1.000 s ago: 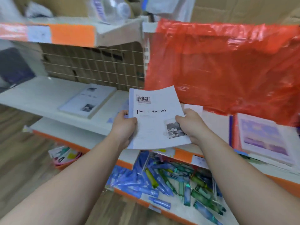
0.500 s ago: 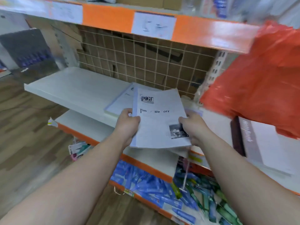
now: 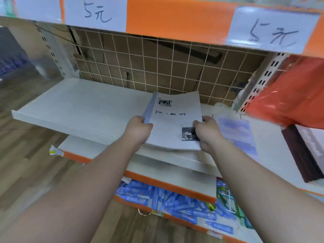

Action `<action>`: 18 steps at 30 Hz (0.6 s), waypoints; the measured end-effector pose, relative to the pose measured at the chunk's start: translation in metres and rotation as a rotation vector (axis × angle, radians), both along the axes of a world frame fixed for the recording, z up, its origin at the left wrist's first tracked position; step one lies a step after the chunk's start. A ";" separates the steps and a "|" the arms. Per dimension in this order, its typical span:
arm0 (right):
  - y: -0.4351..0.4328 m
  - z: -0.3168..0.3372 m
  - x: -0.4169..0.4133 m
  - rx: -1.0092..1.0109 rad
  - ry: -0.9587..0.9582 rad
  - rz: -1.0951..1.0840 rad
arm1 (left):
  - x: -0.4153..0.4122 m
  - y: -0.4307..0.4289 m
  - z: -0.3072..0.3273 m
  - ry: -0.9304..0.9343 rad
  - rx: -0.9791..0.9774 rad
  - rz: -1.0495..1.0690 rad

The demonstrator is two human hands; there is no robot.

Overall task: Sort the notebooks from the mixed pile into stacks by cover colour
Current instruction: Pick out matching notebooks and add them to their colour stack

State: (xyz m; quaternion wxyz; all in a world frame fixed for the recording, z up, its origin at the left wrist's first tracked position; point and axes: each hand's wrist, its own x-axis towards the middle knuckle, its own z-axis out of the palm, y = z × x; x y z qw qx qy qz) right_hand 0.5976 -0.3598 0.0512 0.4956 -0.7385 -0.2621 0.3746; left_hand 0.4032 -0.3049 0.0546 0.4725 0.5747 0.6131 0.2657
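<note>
Notebook (image 3: 175, 123) pinched by both hands over the front edge of the white shelf (image 3: 78, 106).

We held it nearly flat: a thin, soft-covered white rectangle with a pale blue spine strip, black lettering and a small grey photo, its near edge sagging a little. Our left hand (image 3: 138, 130) pinched the spine side, thumb on the cover. Our right hand (image 3: 208, 132) pinched the opposite edge, thumb beside the photo. A lilac-blue notebook (image 3: 236, 135) lay flat on the smooth shelf just to the right, with a dark-spined book (image 3: 301, 155) farther right below glossy red plastic (image 3: 289, 95). Square wire mesh (image 3: 157, 67) backed the shelf.
</note>
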 end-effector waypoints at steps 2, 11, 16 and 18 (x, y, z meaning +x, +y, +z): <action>0.011 -0.005 0.000 -0.025 -0.038 0.019 | 0.002 0.014 -0.004 0.054 0.045 -0.022; 0.042 -0.021 0.001 -0.170 -0.325 0.164 | 0.000 0.054 -0.027 0.328 0.201 -0.150; 0.044 -0.033 0.001 -0.250 -0.460 0.182 | -0.004 0.065 -0.038 0.563 0.356 -0.207; 0.044 -0.036 0.002 -0.279 -0.513 0.200 | -0.005 0.067 -0.041 0.590 0.325 -0.202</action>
